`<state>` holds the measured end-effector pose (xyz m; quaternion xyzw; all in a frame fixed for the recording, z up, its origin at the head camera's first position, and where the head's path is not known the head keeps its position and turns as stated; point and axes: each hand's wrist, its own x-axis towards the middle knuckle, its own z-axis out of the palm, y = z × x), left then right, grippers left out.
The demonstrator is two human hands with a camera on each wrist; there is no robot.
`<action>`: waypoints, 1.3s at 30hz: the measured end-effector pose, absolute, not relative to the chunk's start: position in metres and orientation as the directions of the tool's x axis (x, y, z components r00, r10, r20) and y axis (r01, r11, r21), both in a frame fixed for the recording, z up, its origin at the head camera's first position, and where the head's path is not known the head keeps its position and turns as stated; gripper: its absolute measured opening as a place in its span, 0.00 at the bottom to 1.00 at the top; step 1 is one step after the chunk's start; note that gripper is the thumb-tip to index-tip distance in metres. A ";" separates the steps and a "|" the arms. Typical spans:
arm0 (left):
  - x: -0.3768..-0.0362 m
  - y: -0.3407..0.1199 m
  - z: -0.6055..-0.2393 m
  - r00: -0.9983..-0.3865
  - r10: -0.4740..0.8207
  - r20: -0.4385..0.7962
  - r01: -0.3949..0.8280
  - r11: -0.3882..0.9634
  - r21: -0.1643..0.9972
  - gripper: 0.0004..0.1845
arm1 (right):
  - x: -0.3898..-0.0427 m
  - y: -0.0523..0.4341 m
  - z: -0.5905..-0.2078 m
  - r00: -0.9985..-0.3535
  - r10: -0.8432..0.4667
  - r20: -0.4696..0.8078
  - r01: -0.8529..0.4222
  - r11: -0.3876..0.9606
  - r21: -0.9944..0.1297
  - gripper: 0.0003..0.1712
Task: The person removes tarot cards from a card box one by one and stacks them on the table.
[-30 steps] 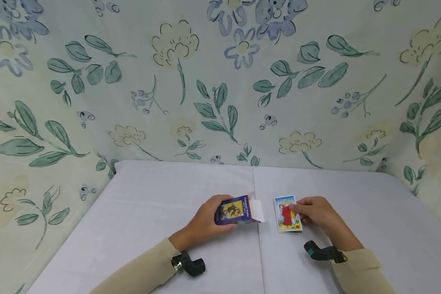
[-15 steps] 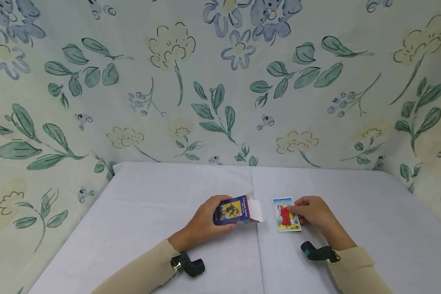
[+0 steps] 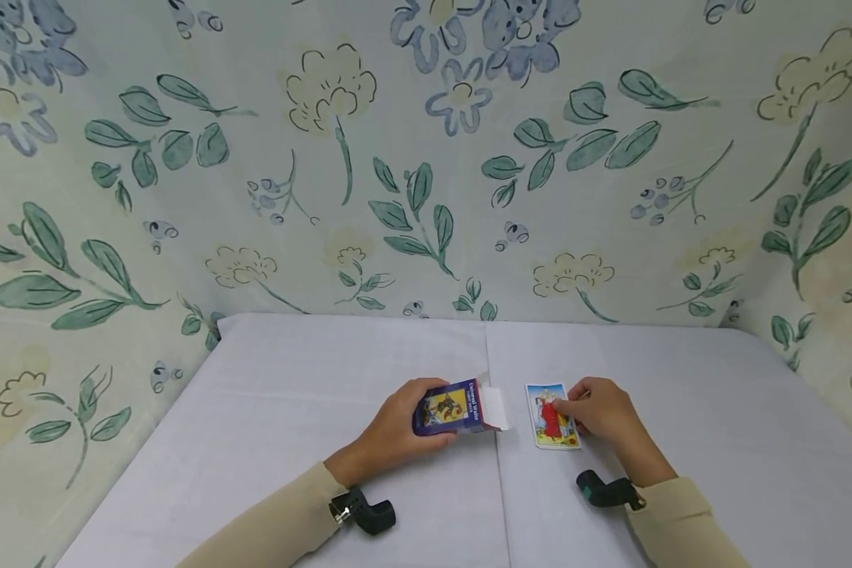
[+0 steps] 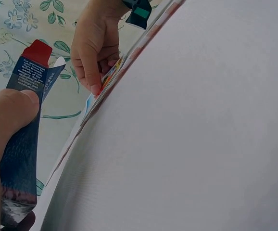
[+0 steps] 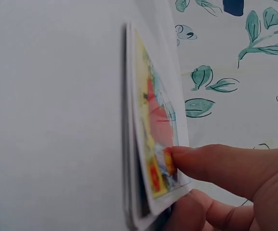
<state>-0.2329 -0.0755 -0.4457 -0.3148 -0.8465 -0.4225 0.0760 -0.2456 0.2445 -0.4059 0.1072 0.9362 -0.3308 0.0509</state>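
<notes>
My left hand point(image 3: 392, 426) grips a blue tarot card box point(image 3: 443, 408) with a yellow picture on its front, held with its end flap open toward the right. In the left wrist view the thumb lies along the lettered side of the box point(image 4: 26, 79), and a red tab sticks up at its end. To the right, a small stack of tarot cards point(image 3: 550, 422) lies picture up, a red-robed figure on top. My right hand point(image 3: 603, 414) pinches the stack's right edge, thumb on the face. In the right wrist view the top card point(image 5: 158, 130) stands slightly apart from those beneath.
A white cloth covers the table point(image 3: 312, 379), with a crease running front to back between box and cards. A floral curtain point(image 3: 426, 158) closes off the back and sides. Each wrist carries a black camera mount point(image 3: 369, 513).
The lower cards that stuck out below the top card now line up more closely under it. My right wrist has shifted slightly left. The left hand keeps its grip on the box.
</notes>
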 end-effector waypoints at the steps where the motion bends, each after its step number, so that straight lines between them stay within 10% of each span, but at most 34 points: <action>1: -0.233 -0.075 -0.446 -0.792 0.467 0.394 0.595 0.444 0.670 0.39 | -0.245 0.244 -0.405 -0.973 0.166 -0.163 0.232 0.759 -0.609 0.21; 39: -0.235 -0.074 -0.448 -0.881 0.353 0.316 0.473 0.615 0.631 0.36 | -0.242 0.242 -0.407 -0.977 0.167 -0.130 0.212 0.770 -0.602 0.18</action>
